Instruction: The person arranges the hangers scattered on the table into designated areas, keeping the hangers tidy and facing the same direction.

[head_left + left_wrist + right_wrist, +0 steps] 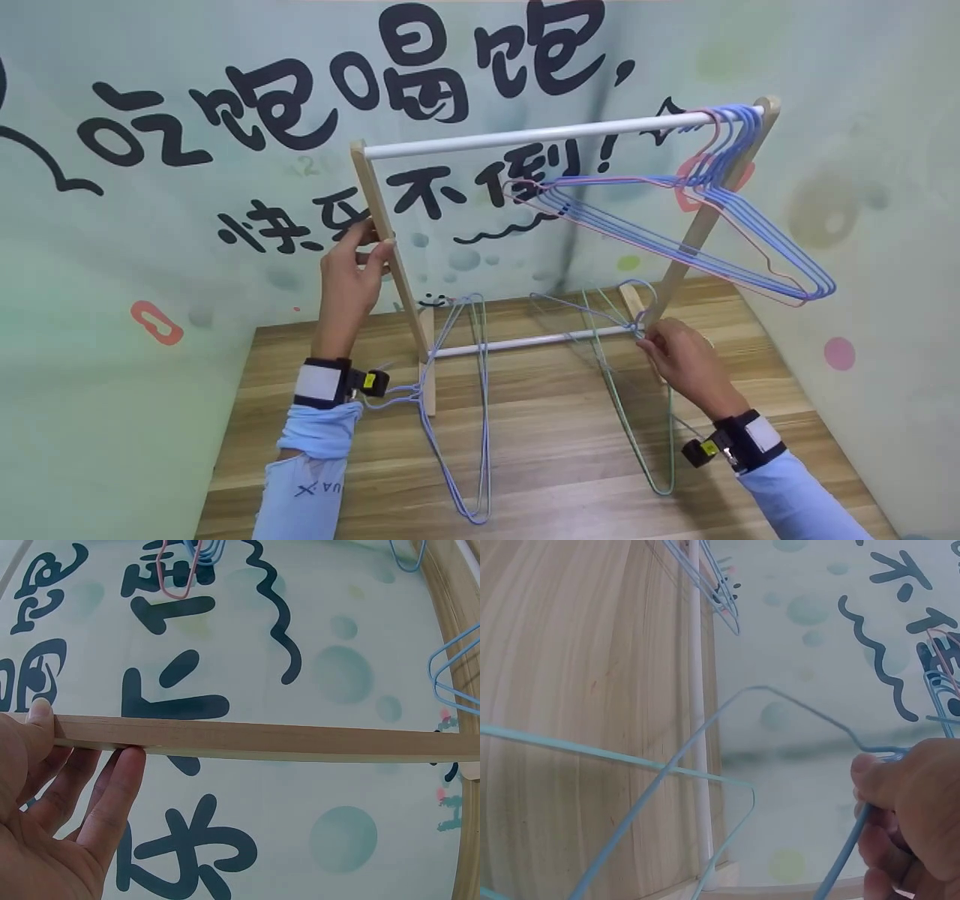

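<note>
Right wrist view: the right hand point(911, 817) pinches a blue hanger point(630, 819) between thumb and fingers, up where its wires meet. A green hanger point(570, 748) crosses it here; I can't tell if they touch. It would help to move it gently and look out for snags.

Left wrist view: the left hand point(64, 799) holds a wooden post point(300, 739), thumb on one side, fingers a bit apart on the other. A light grip should be enough to stop wobbles.

Head view: the blue hanger is low down, by the foot of the right post point(671, 285). Pink and blue hangers point(712, 178) hang bunched on the white top rod point(517, 137), so slow moves seem best.
</note>
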### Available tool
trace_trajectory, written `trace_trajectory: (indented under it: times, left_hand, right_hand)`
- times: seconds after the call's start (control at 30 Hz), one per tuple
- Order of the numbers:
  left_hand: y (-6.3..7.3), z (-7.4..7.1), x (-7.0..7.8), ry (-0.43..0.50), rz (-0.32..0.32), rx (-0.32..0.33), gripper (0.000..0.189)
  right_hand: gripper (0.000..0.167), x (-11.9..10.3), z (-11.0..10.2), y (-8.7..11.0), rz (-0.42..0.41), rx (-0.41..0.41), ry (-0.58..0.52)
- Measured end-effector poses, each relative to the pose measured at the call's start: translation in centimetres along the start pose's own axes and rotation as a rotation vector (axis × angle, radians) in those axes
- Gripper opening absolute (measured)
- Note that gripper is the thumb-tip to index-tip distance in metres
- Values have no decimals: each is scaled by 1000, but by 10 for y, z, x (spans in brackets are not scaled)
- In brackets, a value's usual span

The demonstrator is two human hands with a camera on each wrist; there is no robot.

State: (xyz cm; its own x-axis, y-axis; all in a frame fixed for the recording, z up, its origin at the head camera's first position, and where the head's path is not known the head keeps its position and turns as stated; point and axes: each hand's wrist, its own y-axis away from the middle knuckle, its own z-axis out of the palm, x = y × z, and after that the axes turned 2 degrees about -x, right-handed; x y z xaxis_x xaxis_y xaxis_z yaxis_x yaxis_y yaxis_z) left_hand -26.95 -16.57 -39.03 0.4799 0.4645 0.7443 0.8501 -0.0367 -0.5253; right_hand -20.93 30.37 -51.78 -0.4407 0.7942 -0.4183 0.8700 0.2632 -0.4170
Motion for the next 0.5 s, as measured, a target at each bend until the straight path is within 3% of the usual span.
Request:
trace_trajectory:
  times: [0.5]
  left_hand:
    - [0, 0, 2, -20, -20, -11, 43]
  right_hand:
    - [12, -8, -6, -11, -125, 106, -44]
